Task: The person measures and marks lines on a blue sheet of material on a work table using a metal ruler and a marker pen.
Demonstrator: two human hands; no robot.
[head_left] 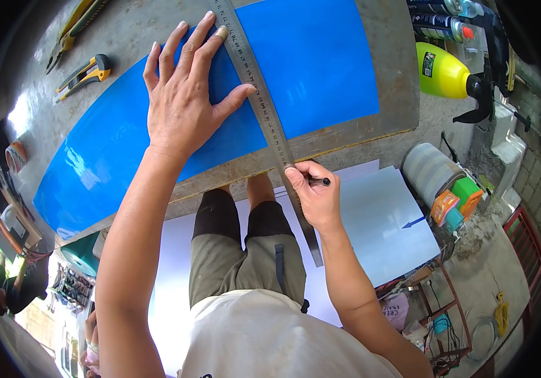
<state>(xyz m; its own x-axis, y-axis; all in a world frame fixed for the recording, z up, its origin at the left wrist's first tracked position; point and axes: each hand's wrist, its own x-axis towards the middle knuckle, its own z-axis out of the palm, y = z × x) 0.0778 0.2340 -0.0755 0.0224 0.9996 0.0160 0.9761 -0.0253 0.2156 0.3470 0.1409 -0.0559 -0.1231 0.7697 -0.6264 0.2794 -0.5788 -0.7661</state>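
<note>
A large glossy blue sheet (311, 60) lies on the grey worktop, with a long steel ruler (259, 101) laid slantwise across it. The ruler's lower end sticks out past the worktop's edge. My left hand (185, 94) is pressed flat on the blue sheet, fingers spread, with the thumb and a fingertip touching the ruler's left side. My right hand (314, 195) is at the worktop's near edge, its fingers closed around a dark pen (319, 181) and the thumb against the ruler. The pen's tip is hidden.
Pliers (72, 31) and a yellow cutter (83, 78) lie at the upper left, near a tape roll (15, 156). A yellow spray bottle (442, 70) and cans (441, 28) stand at the right. Below them are a striped bucket (431, 173) and a pale board (378, 220).
</note>
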